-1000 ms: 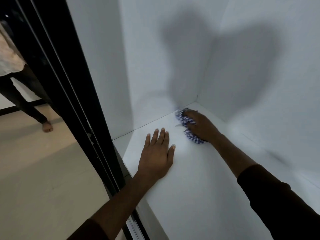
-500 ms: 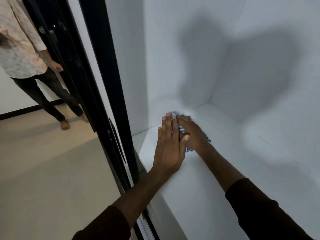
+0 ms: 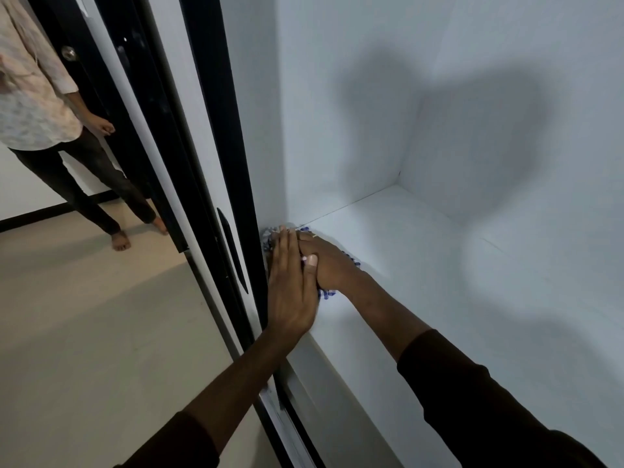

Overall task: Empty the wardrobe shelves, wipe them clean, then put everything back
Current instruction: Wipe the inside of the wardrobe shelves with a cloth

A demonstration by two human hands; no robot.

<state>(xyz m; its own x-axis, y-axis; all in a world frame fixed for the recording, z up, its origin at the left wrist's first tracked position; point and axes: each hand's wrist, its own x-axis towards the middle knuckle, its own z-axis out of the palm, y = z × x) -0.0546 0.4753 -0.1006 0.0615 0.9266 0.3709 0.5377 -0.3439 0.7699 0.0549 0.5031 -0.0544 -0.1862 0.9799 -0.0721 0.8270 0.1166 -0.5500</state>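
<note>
A bare white wardrobe shelf (image 3: 422,265) fills the right of the head view. A blue-and-white checked cloth (image 3: 326,293) lies at the shelf's front left corner, mostly hidden under my hands. My right hand (image 3: 332,263) lies on top of the cloth and presses it onto the shelf. My left hand (image 3: 290,285) lies flat with straight fingers, partly over my right hand and the cloth, against the left side wall.
White side and back walls (image 3: 337,113) enclose the shelf. A black-framed sliding door (image 3: 216,163) stands just left of my hands. A person (image 3: 60,136) stands barefoot on the beige floor (image 3: 101,332) at the far left.
My right hand has dragged the cloth from the shelf's back corner to its front left corner. My left hand has shifted onto my right hand. The view has swung left.
</note>
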